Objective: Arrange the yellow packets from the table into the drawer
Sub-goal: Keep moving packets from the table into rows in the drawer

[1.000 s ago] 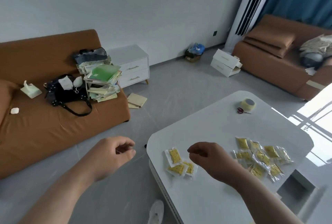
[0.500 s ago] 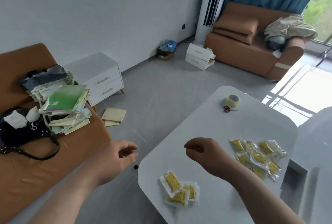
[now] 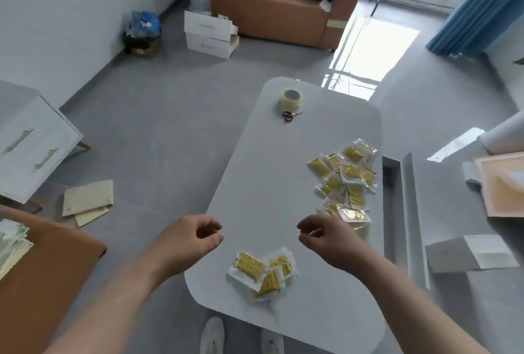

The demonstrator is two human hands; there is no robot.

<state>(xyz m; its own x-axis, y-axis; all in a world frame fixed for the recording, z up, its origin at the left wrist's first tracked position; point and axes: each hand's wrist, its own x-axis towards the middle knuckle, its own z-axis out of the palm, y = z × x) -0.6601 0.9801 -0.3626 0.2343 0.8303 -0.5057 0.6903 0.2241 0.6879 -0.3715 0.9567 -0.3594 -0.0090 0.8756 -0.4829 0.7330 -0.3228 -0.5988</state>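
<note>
I have both grips hovering over the near end of the white round-cornered surface (image 3: 272,183), and neither is grasping anything. The left grip (image 3: 192,243) hangs at the surface's left edge with its fingers loosely curled and empty. The right grip (image 3: 326,240) is just as slack, thumb and fingers apart.

The yellow packets in clear wrappers lie in two lots. A small cluster of packets (image 3: 262,270) sits between the two grips and closer to me, near the front edge, about as far from one grip as from the other. The large heap of packets (image 3: 344,177) runs as a strip along the right edge. Its long axis points away from me, and its near end lies just beyond the knuckles of the right grip. I cannot tell whether they touch.

Right of that edge, parallel to the heap, is a narrow grey open trough (image 3: 409,211), which I take to be the drawer. No packet shows in it.

So the right grip is the nearer one both to the heap and to the drawer. I judge the next move to be a short reach forward and right, then a sideways carry over the edge.
</note>
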